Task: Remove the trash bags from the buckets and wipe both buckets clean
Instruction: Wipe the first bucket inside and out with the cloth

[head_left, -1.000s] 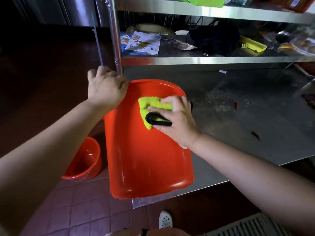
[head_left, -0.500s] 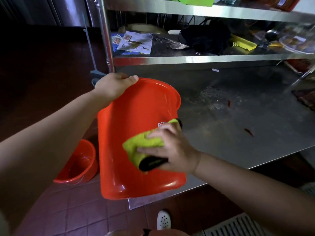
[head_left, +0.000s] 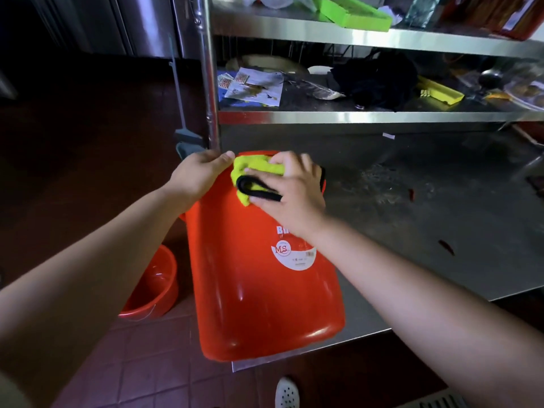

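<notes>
Pressing cloth [head_left: 259, 167] on bucket [head_left: 259, 290]: right hand [head_left: 290, 189]; left hand [head_left: 200, 175] grips rim.

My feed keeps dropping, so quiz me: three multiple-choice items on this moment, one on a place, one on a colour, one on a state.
1. Where is the second, smaller bucket?
A. On the tiled floor, left of the table
B. On the middle shelf
C. Stacked inside the big bucket

2. What colour is the cloth in the right hand?
A. White
B. Yellow-green with a black edge
C. Blue

3. How does the big bucket lie?
A. Upright on the floor
B. Hanging from the shelf post
C. Tipped on its side on the table, bottom toward the camera

Answers:
1 A, the small bucket sits on the floor tiles beside the table.
2 B, the cloth under the right hand is yellow-green with black trim.
3 C, the big bucket lies tipped while the left hand grips its rim.
</notes>
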`<action>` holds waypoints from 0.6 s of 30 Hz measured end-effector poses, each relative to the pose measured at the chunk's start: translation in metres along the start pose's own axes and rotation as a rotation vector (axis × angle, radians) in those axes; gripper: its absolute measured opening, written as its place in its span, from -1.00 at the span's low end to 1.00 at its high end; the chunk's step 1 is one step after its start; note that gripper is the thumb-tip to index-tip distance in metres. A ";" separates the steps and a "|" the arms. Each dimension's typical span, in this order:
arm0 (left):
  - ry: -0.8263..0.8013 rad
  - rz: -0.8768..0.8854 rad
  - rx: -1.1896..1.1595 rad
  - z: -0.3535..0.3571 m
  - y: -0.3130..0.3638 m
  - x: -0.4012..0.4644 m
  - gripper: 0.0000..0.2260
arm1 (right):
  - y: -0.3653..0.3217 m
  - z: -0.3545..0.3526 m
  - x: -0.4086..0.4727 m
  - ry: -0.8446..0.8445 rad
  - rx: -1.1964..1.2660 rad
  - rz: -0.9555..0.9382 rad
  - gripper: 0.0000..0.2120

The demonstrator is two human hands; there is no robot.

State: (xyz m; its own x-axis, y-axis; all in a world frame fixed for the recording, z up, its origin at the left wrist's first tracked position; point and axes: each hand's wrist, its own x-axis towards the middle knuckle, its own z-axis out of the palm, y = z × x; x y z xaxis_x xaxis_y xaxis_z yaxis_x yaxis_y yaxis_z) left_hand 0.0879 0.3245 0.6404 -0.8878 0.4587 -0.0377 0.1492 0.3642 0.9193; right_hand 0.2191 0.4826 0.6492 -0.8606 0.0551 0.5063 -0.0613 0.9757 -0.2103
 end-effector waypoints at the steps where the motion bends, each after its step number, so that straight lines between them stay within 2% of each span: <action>1: 0.005 0.009 -0.012 -0.002 -0.002 -0.002 -0.58 | -0.010 0.001 -0.005 -0.027 -0.040 -0.068 -0.62; 4: -0.023 0.003 -0.105 -0.007 -0.008 -0.005 -0.74 | -0.030 0.004 -0.016 -0.107 -0.139 -0.290 -0.64; 7: -0.047 0.006 -0.162 -0.008 -0.012 -0.007 -0.73 | -0.029 0.004 -0.013 -0.110 -0.128 -0.307 -0.64; 9: -0.045 -0.005 -0.166 -0.012 -0.014 -0.011 -0.72 | -0.016 0.004 -0.010 -0.064 -0.082 -0.160 -0.62; 11: -0.047 -0.039 -0.187 -0.019 -0.018 -0.015 -0.72 | 0.006 0.006 -0.010 -0.010 0.016 0.069 -0.62; 13: -0.050 -0.049 -0.209 -0.026 -0.023 -0.020 -0.73 | 0.027 0.011 -0.017 -0.034 0.136 0.265 -0.60; 16: -0.043 -0.040 -0.225 -0.026 -0.023 -0.021 -0.72 | 0.041 0.018 -0.025 -0.057 0.297 0.454 -0.50; 18: -0.038 -0.039 -0.220 -0.023 -0.019 -0.021 -0.72 | 0.044 0.018 -0.028 -0.024 0.438 0.548 -0.56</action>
State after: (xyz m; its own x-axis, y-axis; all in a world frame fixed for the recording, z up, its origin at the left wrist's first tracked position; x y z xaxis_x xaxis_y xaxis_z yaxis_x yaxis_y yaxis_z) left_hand 0.0941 0.2889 0.6324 -0.8731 0.4800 -0.0855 0.0130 0.1982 0.9801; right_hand 0.2314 0.5198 0.6111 -0.8364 0.5050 0.2129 0.1910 0.6327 -0.7505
